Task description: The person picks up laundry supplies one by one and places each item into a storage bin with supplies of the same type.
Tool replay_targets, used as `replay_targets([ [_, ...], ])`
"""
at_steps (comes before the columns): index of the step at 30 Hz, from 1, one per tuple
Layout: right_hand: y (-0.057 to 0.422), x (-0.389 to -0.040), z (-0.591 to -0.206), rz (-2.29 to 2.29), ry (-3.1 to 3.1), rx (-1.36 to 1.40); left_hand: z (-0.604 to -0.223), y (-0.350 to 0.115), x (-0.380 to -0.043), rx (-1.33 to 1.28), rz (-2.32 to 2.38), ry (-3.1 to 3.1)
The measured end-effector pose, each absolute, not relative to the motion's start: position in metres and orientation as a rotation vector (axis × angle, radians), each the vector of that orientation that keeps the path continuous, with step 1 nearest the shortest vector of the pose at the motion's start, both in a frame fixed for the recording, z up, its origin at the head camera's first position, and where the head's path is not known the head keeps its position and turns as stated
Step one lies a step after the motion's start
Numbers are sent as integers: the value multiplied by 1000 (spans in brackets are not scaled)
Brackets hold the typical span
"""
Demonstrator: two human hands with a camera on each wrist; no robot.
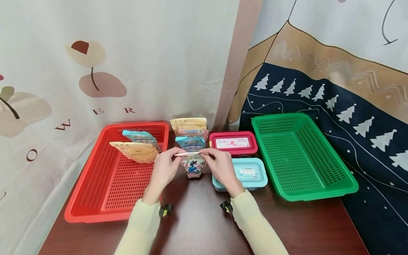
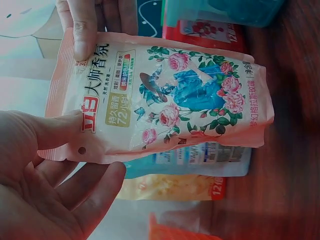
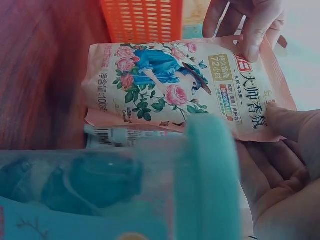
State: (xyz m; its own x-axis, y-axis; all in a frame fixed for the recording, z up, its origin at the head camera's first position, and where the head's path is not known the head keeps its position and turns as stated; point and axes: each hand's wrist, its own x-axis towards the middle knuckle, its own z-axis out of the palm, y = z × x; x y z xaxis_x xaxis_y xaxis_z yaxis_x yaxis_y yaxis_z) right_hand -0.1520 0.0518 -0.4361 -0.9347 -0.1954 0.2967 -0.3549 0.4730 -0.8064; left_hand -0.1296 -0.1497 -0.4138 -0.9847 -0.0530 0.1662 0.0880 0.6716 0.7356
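Observation:
A pink and cream laundry detergent pouch [image 1: 193,166] with roses and a figure in blue stands upright on the table, bottom down. My left hand [image 1: 164,169] pinches one top corner between thumb and fingers. The opposite top corner is pinched by my right hand [image 1: 222,168]. In the left wrist view the pouch's printed front [image 2: 185,95] shows whole, its top edge stretched flat between both hands. Close behind it stand a blue pouch [image 1: 190,142] and a yellow one [image 1: 188,124], with a pink edge between them.
On the left, a red basket [image 1: 84,209] holds a yellow pouch [image 1: 135,152] and a blue pouch [image 1: 140,136]. To the right sit a red-lidded box [image 1: 233,142] and a light-blue-lidded box [image 1: 259,173], then a green basket [image 1: 299,159]. A printed curtain [image 1: 153,71] hangs behind.

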Motion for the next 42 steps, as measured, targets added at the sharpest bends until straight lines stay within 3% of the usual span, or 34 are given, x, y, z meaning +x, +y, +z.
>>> replay_targets([
  [23,52,-133,-390,1554,-2422,546,-363,-156,-104,-105,-1163,-2655],
  [42,15,-132,-355,1608,-2308,738,-321,-194,-84,-121,-1040,-2601],
])
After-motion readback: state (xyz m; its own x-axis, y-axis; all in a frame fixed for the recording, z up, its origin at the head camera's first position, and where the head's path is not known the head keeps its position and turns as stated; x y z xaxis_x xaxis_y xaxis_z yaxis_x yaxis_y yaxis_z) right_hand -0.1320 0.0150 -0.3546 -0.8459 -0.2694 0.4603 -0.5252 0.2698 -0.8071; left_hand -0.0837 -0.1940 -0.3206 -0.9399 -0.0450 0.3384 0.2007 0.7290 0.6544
